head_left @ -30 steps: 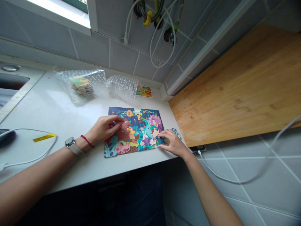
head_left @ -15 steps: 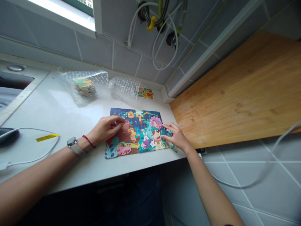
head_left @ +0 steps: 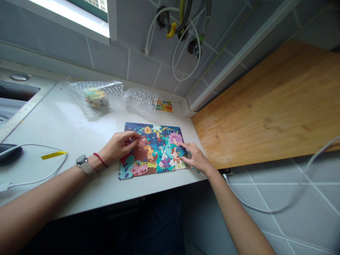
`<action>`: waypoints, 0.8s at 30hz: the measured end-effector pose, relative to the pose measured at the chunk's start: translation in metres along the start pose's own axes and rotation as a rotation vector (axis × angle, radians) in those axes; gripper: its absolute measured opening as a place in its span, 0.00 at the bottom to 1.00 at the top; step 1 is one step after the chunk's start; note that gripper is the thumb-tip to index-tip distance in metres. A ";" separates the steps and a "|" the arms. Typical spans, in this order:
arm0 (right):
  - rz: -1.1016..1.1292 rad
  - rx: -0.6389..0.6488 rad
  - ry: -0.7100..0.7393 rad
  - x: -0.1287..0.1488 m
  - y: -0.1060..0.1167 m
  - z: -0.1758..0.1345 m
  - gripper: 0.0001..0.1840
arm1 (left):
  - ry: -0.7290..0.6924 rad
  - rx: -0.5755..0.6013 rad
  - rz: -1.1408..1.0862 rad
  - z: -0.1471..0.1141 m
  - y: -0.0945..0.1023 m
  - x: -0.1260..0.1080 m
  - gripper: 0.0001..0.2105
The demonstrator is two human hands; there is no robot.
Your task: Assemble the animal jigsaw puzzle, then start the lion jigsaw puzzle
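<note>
Jigsaw puzzle (head_left: 154, 154): lay on the tabletop (head_left: 111, 191), seemingly at right-edge fitting. Left hand (head_left: 119, 144): curled over left side. Right hand (head_left: 196, 157): bent over right edge. Could not tell either grip's opening or hold. Apparently needed careful alignment.

Daylight from a window (head_left: 97, 7) at upper left whitens the sill (head_left: 70, 17) and spreads pale glare across the table (head_left: 67, 122), glinting off plastic bags (head_left: 111, 94). Deep shadow fills the space below. Small details on the puzzle (head_left: 156, 150) look soft; wide-angle distortion stretches the wooden board (head_left: 268, 109) at right.
</note>
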State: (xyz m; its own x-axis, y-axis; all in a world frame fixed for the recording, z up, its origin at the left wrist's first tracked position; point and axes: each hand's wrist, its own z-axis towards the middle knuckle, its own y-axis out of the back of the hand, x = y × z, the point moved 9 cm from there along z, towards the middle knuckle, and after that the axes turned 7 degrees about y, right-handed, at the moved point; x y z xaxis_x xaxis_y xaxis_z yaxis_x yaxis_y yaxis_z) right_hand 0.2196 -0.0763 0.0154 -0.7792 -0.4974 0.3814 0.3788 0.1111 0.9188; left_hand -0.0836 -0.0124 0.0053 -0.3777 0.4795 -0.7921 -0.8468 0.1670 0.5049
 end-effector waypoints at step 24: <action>-0.035 -0.092 -0.318 0.001 -0.012 -0.006 0.13 | -0.009 0.010 -0.004 0.000 -0.001 0.000 0.11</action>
State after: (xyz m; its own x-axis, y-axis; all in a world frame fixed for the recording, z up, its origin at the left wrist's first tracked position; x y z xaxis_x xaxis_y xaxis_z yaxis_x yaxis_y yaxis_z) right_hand 0.2167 -0.0831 0.0041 -0.9038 -0.2042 0.3760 0.3814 0.0134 0.9243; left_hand -0.0828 -0.0125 0.0054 -0.3711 0.4861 -0.7912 -0.8444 0.1779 0.5054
